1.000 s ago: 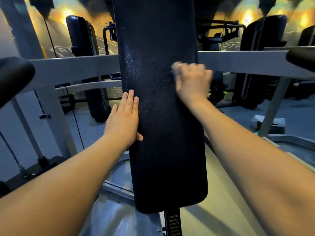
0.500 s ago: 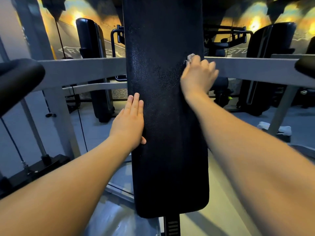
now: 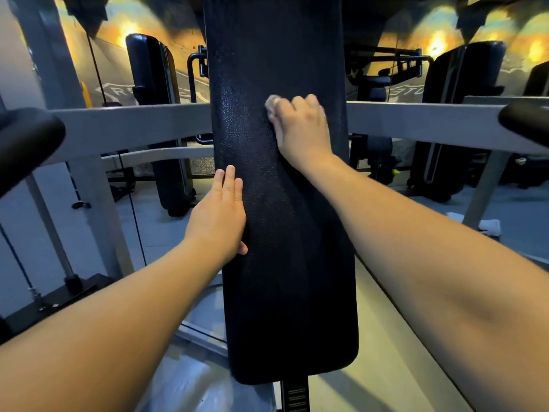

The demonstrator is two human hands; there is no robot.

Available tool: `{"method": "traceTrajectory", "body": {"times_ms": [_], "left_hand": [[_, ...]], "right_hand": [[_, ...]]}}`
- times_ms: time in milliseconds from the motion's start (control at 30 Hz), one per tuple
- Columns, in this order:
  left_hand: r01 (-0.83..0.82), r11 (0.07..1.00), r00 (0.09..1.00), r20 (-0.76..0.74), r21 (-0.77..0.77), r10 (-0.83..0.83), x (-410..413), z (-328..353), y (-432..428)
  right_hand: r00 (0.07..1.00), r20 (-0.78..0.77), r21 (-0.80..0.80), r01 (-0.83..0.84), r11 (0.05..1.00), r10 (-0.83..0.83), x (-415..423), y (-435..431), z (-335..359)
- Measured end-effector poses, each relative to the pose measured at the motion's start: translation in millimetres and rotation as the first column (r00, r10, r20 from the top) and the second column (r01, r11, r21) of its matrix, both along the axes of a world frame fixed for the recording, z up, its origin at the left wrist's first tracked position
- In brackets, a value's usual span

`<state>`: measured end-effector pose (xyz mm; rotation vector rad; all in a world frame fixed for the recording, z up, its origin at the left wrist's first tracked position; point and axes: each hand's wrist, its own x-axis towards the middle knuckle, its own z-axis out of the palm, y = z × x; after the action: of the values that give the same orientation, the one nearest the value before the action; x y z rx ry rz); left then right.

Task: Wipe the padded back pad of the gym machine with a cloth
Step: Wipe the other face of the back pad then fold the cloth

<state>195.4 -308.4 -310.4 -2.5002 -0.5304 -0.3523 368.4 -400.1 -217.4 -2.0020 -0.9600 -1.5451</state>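
A tall black padded back pad [image 3: 285,278] stands upright in the middle of the view. My right hand [image 3: 301,129] presses a small pale cloth [image 3: 271,102] against the pad's upper middle; its fingers curl over the cloth, and only a corner of the cloth shows past the fingertips. My left hand [image 3: 221,215] rests flat on the pad's left edge, fingers straight and pointing up, thumb on the pad's face.
A grey crossbar [image 3: 127,126] of the machine frame runs behind the pad on both sides. Black padded arm rollers sit at the far left [image 3: 23,144] and far right [image 3: 525,121]. Other black gym machines [image 3: 154,114] stand behind. A white towel [image 3: 487,224] lies on the floor at right.
My right hand has slid the cloth leftward from the pad's right edge toward its middle. My left hand has stayed on the pad's left edge.
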Motion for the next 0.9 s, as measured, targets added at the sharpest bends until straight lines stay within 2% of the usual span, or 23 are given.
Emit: {"method": "traceTrajectory", "body": {"times_ms": [33,67,133,167,233,333,367,433,500,533,567,633,667,733,767,800,833,867,900], "left_hand": [[0.003,1.0,1.0,0.003,-0.007,-0.003,0,0,1],[0.005,1.0,1.0,-0.001,-0.011,-0.005,1,0,1],[0.008,1.0,1.0,-0.008,-0.023,-0.008,2,1,1],[0.011,0.999,1.0,-0.002,-0.03,-0.011,3,0,1],[0.018,0.999,1.0,0.01,-0.047,-0.018,3,0,2],[0.001,1.0,1.0,0.008,-0.03,-0.001,3,-2,3],[-0.005,1.0,1.0,0.008,-0.017,0.005,3,-3,2],[-0.02,1.0,1.0,0.009,0.011,0.02,2,-2,0],[-0.02,0.999,1.0,0.012,0.033,0.02,1,-1,-1],[-0.018,0.999,1.0,0.015,0.026,0.018,1,-1,-1],[-0.018,1.0,1.0,0.018,0.01,0.018,1,-1,-1],[-0.017,1.0,0.999,0.027,-0.016,0.017,2,-3,0],[-0.018,1.0,0.999,0.033,-0.013,0.018,2,-4,0],[-0.015,1.0,0.999,0.035,-0.018,0.016,3,-4,0],[-0.013,1.0,0.999,0.037,-0.021,0.014,2,-4,1],[-0.011,1.0,0.999,0.04,-0.021,0.012,3,-5,3],[-0.011,1.0,0.999,0.044,-0.016,0.011,3,-6,5],[-0.013,1.0,0.999,0.043,0.002,0.013,5,-7,8],[-0.015,0.999,0.999,0.035,0.029,0.014,7,-9,10]], "right_hand": [[0.998,0.065,-0.055,0.014,0.998,-0.01,8,-5,4],[0.997,0.028,-0.053,0.069,0.996,-0.068,17,-15,12],[0.965,-0.169,0.09,0.22,0.971,-0.203,42,-34,26],[0.939,-0.271,0.185,0.268,0.945,-0.213,50,-43,31],[0.933,-0.331,0.28,0.243,0.929,-0.144,51,-41,32],[0.967,-0.255,0.215,0.066,0.974,-0.009,18,-13,11],[0.982,-0.186,0.156,-0.007,0.988,0.036,5,-3,-9],[0.987,-0.047,-0.062,-0.156,0.986,0.154,-19,5,-52],[0.975,0.103,-0.259,-0.167,0.951,0.199,-18,-1,-60],[0.97,0.187,-0.265,-0.102,0.959,0.155,-10,-5,-49],[0.973,0.22,-0.196,-0.025,0.98,0.069,-1,-11,-35],[0.99,0.033,0.007,0.134,0.991,-0.134,14,-20,-8],[0.982,-0.099,0.112,0.174,0.978,-0.163,16,-22,-2],[0.975,-0.198,0.225,0.14,0.964,-0.096,-2,-8,-7],[0.985,-0.168,0.196,0.071,0.978,-0.038,-14,5,-14],[0.993,-0.115,0.103,-0.022,0.994,0.033,-28,18,-21],[0.993,-0.035,-0.059,-0.115,0.992,0.113,-37,28,-29],[0.984,0.049,-0.232,-0.153,0.961,0.169,-40,35,-35],[0.973,0.13,-0.339,-0.136,0.931,0.19,-37,38,-30]]}}
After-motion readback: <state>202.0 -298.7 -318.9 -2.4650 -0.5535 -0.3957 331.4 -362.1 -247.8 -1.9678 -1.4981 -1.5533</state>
